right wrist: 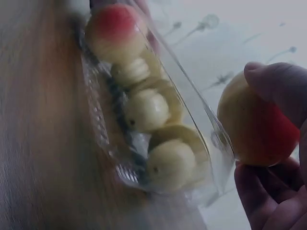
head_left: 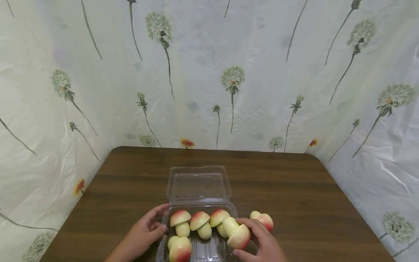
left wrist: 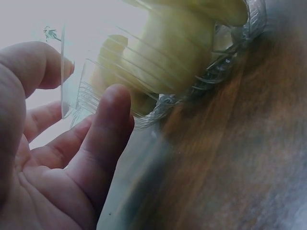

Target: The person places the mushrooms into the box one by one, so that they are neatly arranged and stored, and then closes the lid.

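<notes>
The right hand [head_left: 260, 242], pinching a mushroom [head_left: 240, 236], should lower it gently while the relaxed left hand [head_left: 144, 231] steadies the box [head_left: 206, 249].

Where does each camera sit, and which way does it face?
Head: worn on the head, facing forward and down at table and clear container; left hand and right hand show.
Left wrist: worn there, facing container's side; left hand shows.
Right wrist: worn there, facing container and held mushroom; right hand shows.
Both wrist views share the container.
</notes>
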The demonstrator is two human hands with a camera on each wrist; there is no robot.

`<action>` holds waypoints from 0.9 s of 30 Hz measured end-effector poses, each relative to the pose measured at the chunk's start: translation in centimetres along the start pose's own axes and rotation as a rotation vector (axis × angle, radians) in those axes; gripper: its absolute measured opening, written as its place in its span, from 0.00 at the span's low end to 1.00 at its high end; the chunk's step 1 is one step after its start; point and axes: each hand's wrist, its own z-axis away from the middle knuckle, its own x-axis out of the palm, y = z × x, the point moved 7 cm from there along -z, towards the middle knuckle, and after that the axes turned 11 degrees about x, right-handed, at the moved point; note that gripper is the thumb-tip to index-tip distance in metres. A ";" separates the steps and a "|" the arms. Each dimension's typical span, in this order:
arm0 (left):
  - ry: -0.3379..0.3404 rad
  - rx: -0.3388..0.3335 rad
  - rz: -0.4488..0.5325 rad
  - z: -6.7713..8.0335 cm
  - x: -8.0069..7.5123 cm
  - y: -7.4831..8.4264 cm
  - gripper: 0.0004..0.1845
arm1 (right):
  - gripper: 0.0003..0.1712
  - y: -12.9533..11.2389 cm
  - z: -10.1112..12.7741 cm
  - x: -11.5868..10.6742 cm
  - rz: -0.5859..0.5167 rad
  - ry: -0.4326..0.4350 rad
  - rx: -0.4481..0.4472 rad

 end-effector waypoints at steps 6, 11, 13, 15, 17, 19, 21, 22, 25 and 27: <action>0.003 -0.012 0.006 0.0 0.0 -0.2 0.35 | 0.41 -0.4 -0.3 1.0 0.030 -0.002 0.022; 0.002 -0.019 0.007 0.2 0.0 -0.2 0.35 | 0.40 -0.7 -0.6 1.8 0.024 -0.027 0.029; -0.001 -0.019 0.003 0.2 0.0 -0.1 0.35 | 0.40 -0.9 -0.7 2.0 0.030 -0.029 0.028; -0.002 -0.020 -0.002 0.1 -0.1 0.0 0.35 | 0.40 -1.1 -0.9 2.2 0.038 -0.032 0.038; -0.002 -0.012 -0.002 0.0 -0.1 0.2 0.35 | 0.39 -1.3 -1.1 2.3 0.045 -0.035 0.057; -0.002 -0.004 0.005 -0.1 -0.1 0.4 0.35 | 0.38 -1.6 -1.3 2.6 0.049 -0.048 0.075; -0.004 0.000 0.017 -0.1 -0.1 0.5 0.35 | 0.38 -1.7 -1.4 2.9 0.058 -0.061 0.089; -0.005 -0.002 0.023 -0.1 -0.1 0.5 0.35 | 0.38 -1.8 -1.4 3.1 0.069 -0.068 0.092; -0.010 -0.001 0.020 0.0 0.0 0.5 0.35 | 0.38 -1.7 -1.5 3.7 0.090 -0.082 0.116; -0.009 -0.005 0.020 0.0 0.0 0.5 0.35 | 0.38 -1.7 -1.5 4.0 0.115 -0.078 0.130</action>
